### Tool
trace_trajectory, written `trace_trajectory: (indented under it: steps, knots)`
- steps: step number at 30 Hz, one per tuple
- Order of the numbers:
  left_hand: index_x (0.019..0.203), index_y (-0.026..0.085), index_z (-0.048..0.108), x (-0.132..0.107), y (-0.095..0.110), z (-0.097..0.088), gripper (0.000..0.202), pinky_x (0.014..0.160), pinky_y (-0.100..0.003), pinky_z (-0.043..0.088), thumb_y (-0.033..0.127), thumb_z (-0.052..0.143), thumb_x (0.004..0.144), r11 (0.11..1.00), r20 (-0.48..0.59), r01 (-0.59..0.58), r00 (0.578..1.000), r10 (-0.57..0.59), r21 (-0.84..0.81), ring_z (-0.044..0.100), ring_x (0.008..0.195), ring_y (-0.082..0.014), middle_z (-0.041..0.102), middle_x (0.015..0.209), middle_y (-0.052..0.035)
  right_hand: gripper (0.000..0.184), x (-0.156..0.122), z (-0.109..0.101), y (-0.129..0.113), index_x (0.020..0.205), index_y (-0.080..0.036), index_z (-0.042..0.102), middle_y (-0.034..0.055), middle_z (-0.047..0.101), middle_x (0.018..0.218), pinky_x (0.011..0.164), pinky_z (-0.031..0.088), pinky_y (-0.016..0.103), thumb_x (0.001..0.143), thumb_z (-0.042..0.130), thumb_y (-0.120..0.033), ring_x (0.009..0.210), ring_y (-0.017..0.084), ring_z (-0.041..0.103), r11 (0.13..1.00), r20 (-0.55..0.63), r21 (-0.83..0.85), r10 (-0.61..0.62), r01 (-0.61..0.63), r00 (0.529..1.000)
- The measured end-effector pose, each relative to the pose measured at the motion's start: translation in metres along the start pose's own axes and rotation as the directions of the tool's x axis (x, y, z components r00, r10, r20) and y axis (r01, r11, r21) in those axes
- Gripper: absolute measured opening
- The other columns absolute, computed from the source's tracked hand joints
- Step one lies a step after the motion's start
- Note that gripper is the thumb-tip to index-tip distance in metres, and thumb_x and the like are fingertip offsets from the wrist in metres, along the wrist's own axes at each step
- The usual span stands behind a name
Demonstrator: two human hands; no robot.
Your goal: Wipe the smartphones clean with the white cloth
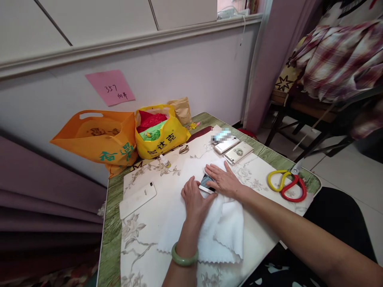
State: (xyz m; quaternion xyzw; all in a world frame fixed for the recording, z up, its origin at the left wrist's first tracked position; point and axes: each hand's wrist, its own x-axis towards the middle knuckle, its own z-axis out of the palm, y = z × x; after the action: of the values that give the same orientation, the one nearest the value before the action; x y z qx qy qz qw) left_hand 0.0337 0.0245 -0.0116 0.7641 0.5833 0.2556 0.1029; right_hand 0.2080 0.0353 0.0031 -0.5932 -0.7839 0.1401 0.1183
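Observation:
A small phone [206, 184] lies on a white cloth [209, 223] in the middle of the table, mostly covered by my hands. My left hand [195, 199], with a green bangle on its wrist, rests on the cloth and holds the phone's near left edge with bent fingers. My right hand [224, 180] lies flat with fingers stretched out, pressing on the phone and the cloth from the right.
A white phone [138, 199] lies at the left. Two more phones [233, 148] sit at the back right. Red and yellow scissors [287, 184] lie near the right edge. An orange bag [101, 139] and a yellow bag [161, 133] stand against the wall.

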Motion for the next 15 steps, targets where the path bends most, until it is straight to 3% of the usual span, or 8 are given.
trace_trajectory:
  steps: [4, 8, 11, 15]
  knots:
    - [0.109, 0.021, 0.048, -0.001, -0.001, -0.001, 0.059, 0.105, -0.051, 0.033, 0.047, 0.077, 0.063, 1.0, -0.017, -0.018, 1.0, 0.018, -0.006, 0.047, 0.125, -0.0321, 0.058, 0.124, -0.0113, 0.071, 0.001, 0.006, 0.001, 0.154, -0.021, 0.023, 0.0078, 0.024, 0.159, 0.115, -0.009, 0.062, 0.097, 0.02, -0.065, 0.148, 0.027, 0.018, 0.986, -0.101, -0.076, 0.139, -0.147, 0.985]
    - [0.107, 0.021, 0.048, -0.001, 0.0, -0.002, 0.058, 0.105, -0.05, 0.032, 0.046, 0.078, 0.063, 1.0, -0.013, -0.023, 1.0, 0.023, -0.011, 0.047, 0.125, -0.0318, 0.058, 0.123, -0.0113, 0.074, -0.016, 0.01, -0.002, 0.152, -0.014, 0.027, 0.0126, 0.027, 0.157, 0.115, -0.012, 0.062, 0.098, 0.019, -0.064, 0.147, 0.029, 0.022, 0.96, -0.207, -0.138, 0.213, -0.244, 0.955]
    - [0.105, 0.021, 0.049, -0.001, 0.001, -0.002, 0.057, 0.104, -0.05, 0.033, 0.047, 0.077, 0.064, 1.0, -0.021, -0.02, 1.0, 0.02, -0.012, 0.048, 0.125, -0.0317, 0.058, 0.124, -0.0118, 0.073, -0.038, 0.008, -0.005, 0.152, -0.016, 0.029, 0.013, 0.031, 0.156, 0.114, -0.012, 0.063, 0.098, 0.021, -0.064, 0.144, 0.031, 0.028, 0.962, -0.225, -0.162, 0.179, -0.218, 0.958]
    - [0.108, 0.021, 0.048, 0.0, 0.001, -0.001, 0.059, 0.103, -0.05, 0.033, 0.048, 0.076, 0.064, 1.0, -0.024, -0.023, 0.999, 0.023, -0.012, 0.048, 0.124, -0.0321, 0.058, 0.124, -0.0125, 0.067, -0.066, 0.001, -0.014, 0.15, -0.02, 0.033, 0.0114, 0.038, 0.153, 0.112, -0.016, 0.066, 0.098, 0.025, -0.062, 0.141, 0.031, 0.034, 0.987, -0.201, -0.148, 0.036, -0.067, 0.979]
